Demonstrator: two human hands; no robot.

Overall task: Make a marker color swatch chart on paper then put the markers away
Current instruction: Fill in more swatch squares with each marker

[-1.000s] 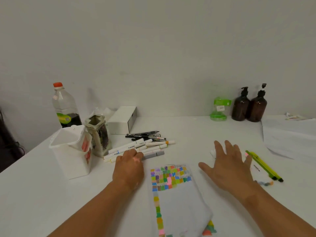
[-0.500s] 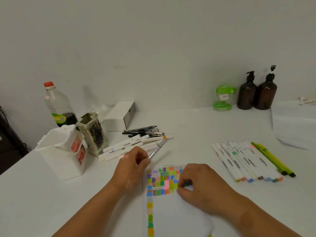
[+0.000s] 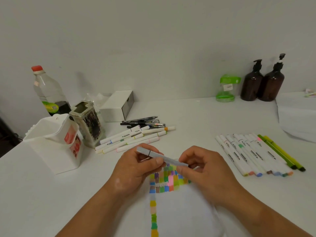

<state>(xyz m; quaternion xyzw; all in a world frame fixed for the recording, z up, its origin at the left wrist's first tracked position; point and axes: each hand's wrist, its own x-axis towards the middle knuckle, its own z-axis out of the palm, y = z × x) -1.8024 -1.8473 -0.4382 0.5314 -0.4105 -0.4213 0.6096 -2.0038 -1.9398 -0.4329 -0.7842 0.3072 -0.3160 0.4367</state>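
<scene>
My left hand (image 3: 135,170) grips a grey marker (image 3: 159,156) by its middle, held level above the paper. My right hand (image 3: 201,168) pinches the marker's right end. Under both hands lies the white paper (image 3: 179,211) with a patch of colour swatches (image 3: 168,181) at its top and a column of swatches down its left edge. A pile of white markers (image 3: 133,138) lies to the upper left. A neat row of white markers (image 3: 248,154) lies at the right, with two green pens (image 3: 280,153) beside it.
A white plastic holder (image 3: 51,142) and a worn carton (image 3: 89,124) stand at the left, a bottle (image 3: 47,93) behind them. A white box (image 3: 118,106), black pens (image 3: 143,121), a green container (image 3: 225,89), two brown pump bottles (image 3: 263,82) and white sheets (image 3: 297,117) sit further back.
My left hand picked the grey marker out of the pile and raised it over the paper. My right hand left the paper and took hold of the marker's right end.
</scene>
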